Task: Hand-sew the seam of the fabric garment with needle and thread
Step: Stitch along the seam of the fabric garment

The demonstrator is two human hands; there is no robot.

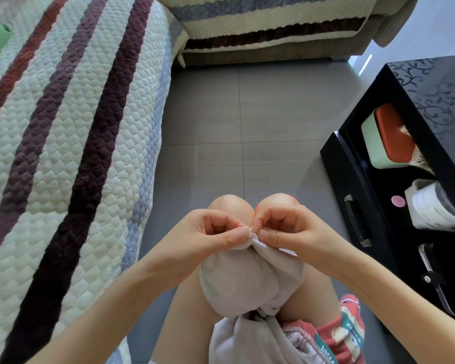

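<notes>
A pale grey fabric garment point(244, 279) hangs over my knees and bunches into my lap. My left hand point(216, 232) pinches its top edge between thumb and forefinger. My right hand point(281, 227) meets it from the right, fingers curled, pinching the same edge at the fold point(254, 236). A thin red-orange thread point(255, 210) runs up from my right fingers over my right knee. The needle is too small to make out between the fingertips.
A quilted striped sofa cover point(63, 153) fills the left side; another sofa point(268, 27) lies ahead. A black cabinet point(431, 101) with an open shelf holding a green-and-orange box point(384, 137) stands at right. Grey floor tiles point(234, 122) lie between.
</notes>
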